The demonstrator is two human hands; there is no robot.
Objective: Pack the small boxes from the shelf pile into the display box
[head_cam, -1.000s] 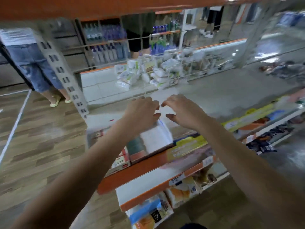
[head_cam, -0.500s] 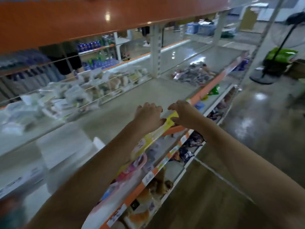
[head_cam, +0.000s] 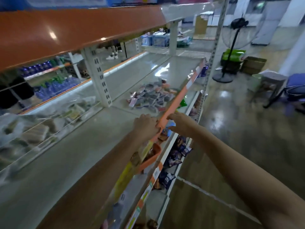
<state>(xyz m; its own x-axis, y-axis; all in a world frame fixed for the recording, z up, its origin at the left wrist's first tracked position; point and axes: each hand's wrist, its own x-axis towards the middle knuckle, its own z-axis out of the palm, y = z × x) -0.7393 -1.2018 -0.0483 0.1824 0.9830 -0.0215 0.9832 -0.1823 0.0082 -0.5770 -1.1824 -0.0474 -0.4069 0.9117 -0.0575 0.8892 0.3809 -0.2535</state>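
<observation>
Both my arms reach forward to mid-frame, left hand [head_cam: 145, 124] loosely curled, right hand [head_cam: 179, 123] with fingers extended.
</observation>
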